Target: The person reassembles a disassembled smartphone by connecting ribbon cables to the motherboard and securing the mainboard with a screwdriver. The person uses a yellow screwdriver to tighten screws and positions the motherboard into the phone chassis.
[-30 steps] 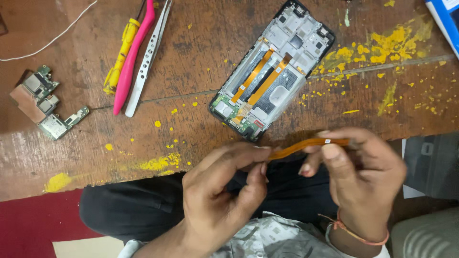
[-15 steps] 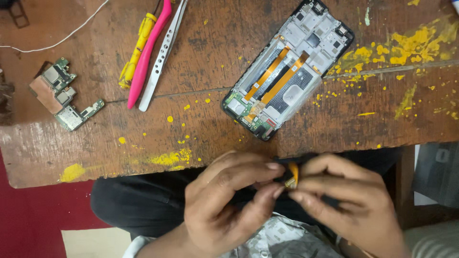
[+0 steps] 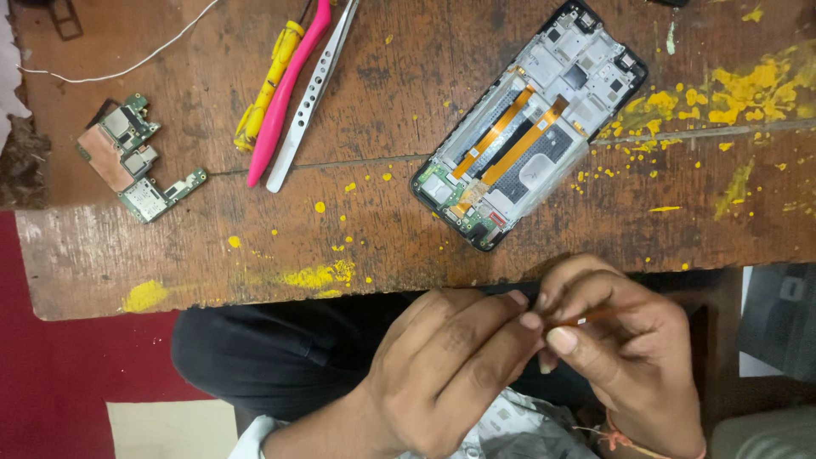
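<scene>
Below the bench (image 3: 255, 255) edge, the left hand (image 3: 442, 374) and right hand (image 3: 620, 348) meet fingertip to fingertip, both grips pinching a thin orange ribbon cable (image 3: 595, 318), mostly hidden by fingers. Above lie an opened phone (image 3: 527, 127), circuit boards (image 3: 136, 157), tweezers (image 3: 310, 98) and pink and yellow pry tools (image 3: 285, 93).

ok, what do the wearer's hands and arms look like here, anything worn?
Both are bare: no gloves, no rings visible. The left hand has short, plain nails, and a light-coloured sleeve edge shows near its forearm at the bottom of the frame. The right hand has a thin orange-red thread band tied around the wrist. No watch in view.
</scene>
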